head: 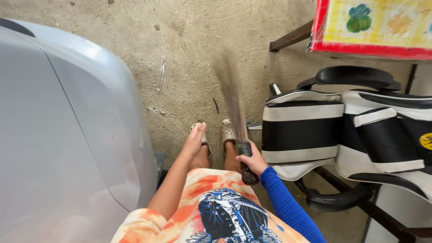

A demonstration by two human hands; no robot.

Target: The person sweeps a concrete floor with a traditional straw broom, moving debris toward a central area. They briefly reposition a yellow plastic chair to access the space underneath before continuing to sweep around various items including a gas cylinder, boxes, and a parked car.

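Broom (234, 96): bundle of thin brown bristles, bound dark at the handle end, held low in front of the body; the bristle end fans out over the floor and is blurred.
Right hand (253, 160): fingers wrapped tight around the broom's bound neck, just above the stubby butt end; forearm in a bright blue sleeve (288, 202).
Left hand (194, 139): holds nothing, fingers loosely extended and together, palm down, arm bare and stretched forward over the left knee.
Sandals (216, 133): pale, perforated, moulded pair on both feet, just beyond the hands.
Shirt (216, 211): orange and white tie-dye with a blue and black printed figure.
Floor (189, 54): rough grey concrete with swirled trowel marks, small scraps of litter near the sandals.
Chair (342, 130): padded black and white seat tipped on its side, glossy black armrests, just right of the broom.
Car body (58, 135): smooth, pale grey painted panel filling the left.
Board (373, 27): flat, red-bordered yellow panel with a green fruit picture, top right, resting on a dark frame.
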